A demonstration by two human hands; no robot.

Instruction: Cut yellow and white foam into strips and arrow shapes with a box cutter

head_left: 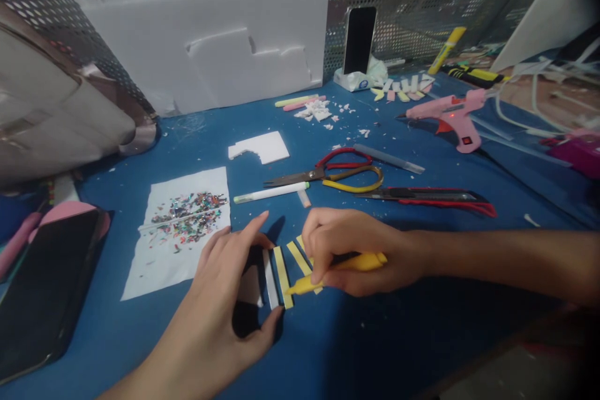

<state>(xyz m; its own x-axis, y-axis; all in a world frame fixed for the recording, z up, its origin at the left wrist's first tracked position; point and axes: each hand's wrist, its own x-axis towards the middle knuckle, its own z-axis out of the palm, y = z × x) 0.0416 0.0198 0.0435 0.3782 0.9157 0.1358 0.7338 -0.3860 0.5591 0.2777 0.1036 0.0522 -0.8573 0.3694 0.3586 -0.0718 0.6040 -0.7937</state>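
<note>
My right hand (349, 250) is closed round a yellow marker (337, 270), whose tip rests on a thin strip (282, 275) that is coloured yellow. My left hand (225, 300) frames the strips from the left, thumb below and index finger above, pinning a white strip (270, 278) against the blue table (356, 344). Two more yellow strips (299, 257) lie slanted under my right hand's fingers.
A white sheet with glitter bits (180, 225) lies to the left. Beyond are a white pen (272, 192), scissors (328, 175), a box cutter (431, 197), a pink glue gun (450, 114) and a foam piece (260, 147). A dark phone (44, 290) lies far left; another phone (359, 40) stands at the back.
</note>
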